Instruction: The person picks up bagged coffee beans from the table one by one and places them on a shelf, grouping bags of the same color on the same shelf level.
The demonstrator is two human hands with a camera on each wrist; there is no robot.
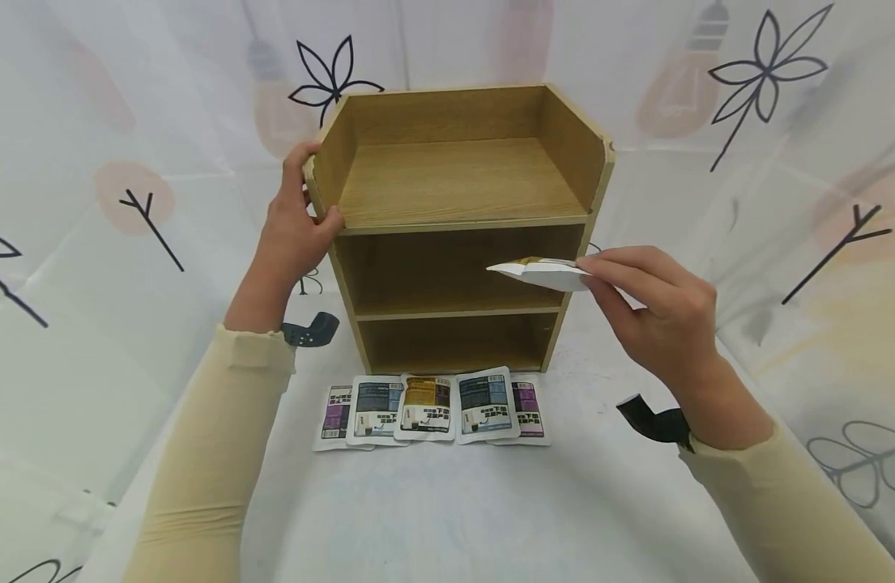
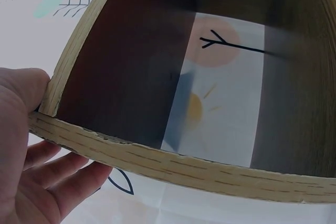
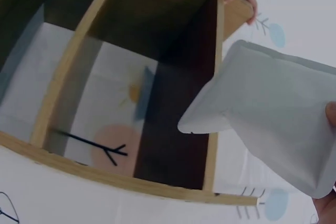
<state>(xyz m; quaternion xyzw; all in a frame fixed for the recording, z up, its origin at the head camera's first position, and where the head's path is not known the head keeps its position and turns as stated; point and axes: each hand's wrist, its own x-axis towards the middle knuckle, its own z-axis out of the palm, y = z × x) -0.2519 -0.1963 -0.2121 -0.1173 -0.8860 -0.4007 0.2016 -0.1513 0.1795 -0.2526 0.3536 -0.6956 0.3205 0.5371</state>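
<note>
A small wooden shelf unit [image 1: 465,182] stands upright, with a top tray and two compartments under it. My left hand [image 1: 294,227] grips its upper left side panel, the thumb in front and fingers around the outer edge. To the right, my right hand [image 1: 654,312] pinches a flat pouch [image 1: 542,275] by one end, level with the upper compartment and in front of it. The pouch shows a plain white face [image 3: 278,114] in the right wrist view; a strip of its golden-brown side is visible in the head view.
Several similar pouches lie overlapping in a row before the shelf's foot: a golden one [image 1: 427,409] in the middle, blue ones [image 1: 487,405] beside it, purple ones [image 1: 529,409] at the ends. They rest on a white cloth [image 1: 418,510]. A patterned white curtain [image 1: 447,40] hangs behind.
</note>
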